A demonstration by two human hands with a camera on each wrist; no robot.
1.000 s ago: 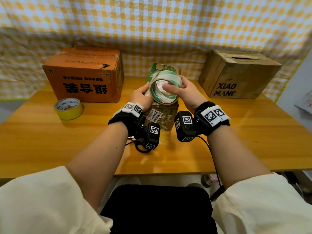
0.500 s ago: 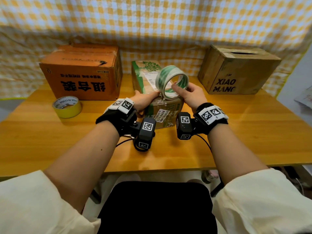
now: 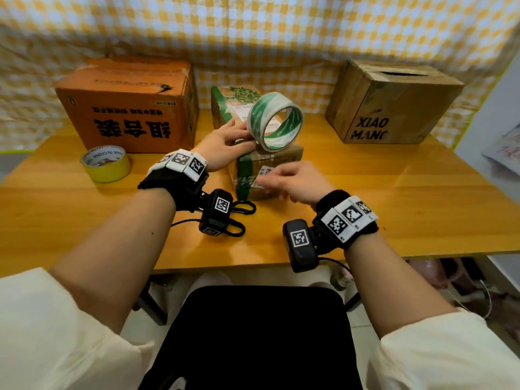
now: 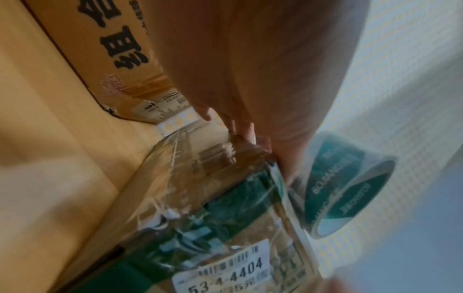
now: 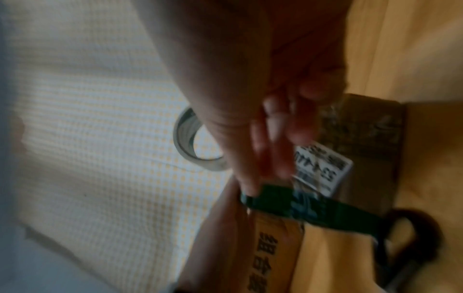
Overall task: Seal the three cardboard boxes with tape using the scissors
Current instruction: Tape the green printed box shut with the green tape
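From the head view, sealing looks barely begun. The middle box [image 3: 254, 128], small with green print, lies on the wooden surface [image 3: 394, 198] with the green-and-white tape roll [image 3: 274, 125] standing on edge on its top. The left hand [image 3: 225, 146] presses the tape's loose end down at the near top edge, fingers fairly straight. The right hand [image 3: 292, 182] hovers blurred before the box's front label, fingers loosely curled, holding nothing. The orange box [image 3: 129, 105] on the left and the brown box [image 3: 391, 102] on the right, its top flap gaping, appear not yet taped. Black scissors [image 3: 242, 218] lie untouched by the left wrist; a yellow tape roll [image 3: 106, 164] sits nearby.

The left wrist view shows the fingers [image 4: 250, 130] on the box's top edge, beside the roll [image 4: 350, 190]; old glossy tape wrinkles over its side.

The right wrist view is blurred: empty fingers [image 5: 275, 123] before the label [image 5: 323, 166], a scissor handle [image 5: 413, 237] below.
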